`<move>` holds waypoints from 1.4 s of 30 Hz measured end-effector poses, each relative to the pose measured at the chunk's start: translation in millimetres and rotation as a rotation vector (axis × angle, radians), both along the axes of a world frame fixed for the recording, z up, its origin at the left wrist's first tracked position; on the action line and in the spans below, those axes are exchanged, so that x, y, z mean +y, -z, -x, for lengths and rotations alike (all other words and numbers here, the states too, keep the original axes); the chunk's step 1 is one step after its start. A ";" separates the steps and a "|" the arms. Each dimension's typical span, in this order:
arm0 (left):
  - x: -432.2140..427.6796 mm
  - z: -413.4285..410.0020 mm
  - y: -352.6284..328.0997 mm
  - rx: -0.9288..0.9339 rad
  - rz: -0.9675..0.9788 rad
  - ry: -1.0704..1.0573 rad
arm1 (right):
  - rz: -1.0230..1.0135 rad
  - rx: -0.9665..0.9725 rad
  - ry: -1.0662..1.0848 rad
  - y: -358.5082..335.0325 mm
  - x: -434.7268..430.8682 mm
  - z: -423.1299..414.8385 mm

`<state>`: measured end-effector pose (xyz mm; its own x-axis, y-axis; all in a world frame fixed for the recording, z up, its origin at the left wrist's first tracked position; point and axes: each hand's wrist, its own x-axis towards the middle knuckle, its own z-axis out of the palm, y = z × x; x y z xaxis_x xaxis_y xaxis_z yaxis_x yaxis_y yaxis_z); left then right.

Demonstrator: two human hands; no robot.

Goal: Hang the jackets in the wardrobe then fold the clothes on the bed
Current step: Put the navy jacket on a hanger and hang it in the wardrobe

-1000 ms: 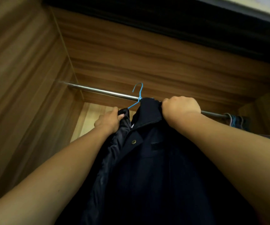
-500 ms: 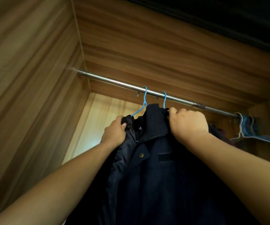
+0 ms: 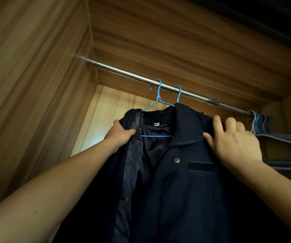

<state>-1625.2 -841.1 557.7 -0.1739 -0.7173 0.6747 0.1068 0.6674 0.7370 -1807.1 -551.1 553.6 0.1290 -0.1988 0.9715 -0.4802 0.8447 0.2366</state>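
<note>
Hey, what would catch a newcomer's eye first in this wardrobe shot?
At centre, dark navy jackets hang from two blue hangers hooked over the metal rail. The left hand pinches a front edge; the right hand rests on the collar. A bunch of spare hangers sits at the rail's right end.

Inside the wardrobe (image 3: 36, 88), the jacket (image 3: 185, 186) hangs on hangers (image 3: 158, 95) hooked over the rail (image 3: 123, 74); spare hangers (image 3: 259, 124) bunch at the rail's right end.

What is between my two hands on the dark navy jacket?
In the head view, the open collar of the dark navy jacket spans between the left hand and right hand, showing the horizontal bar of a blue wire hanger and a small white neck label.
</note>
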 end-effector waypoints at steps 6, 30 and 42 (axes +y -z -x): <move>15.4 14.3 6.0 -0.067 0.103 -0.014 | -0.160 0.106 0.061 21.2 -18.4 -31.9; 60.2 13.8 37.9 -0.112 0.514 0.155 | -0.487 -0.985 -1.072 38.1 -112.7 -68.7; 59.1 12.2 81.2 -0.184 0.442 0.040 | -0.680 -0.570 -0.378 68.7 -87.2 -88.8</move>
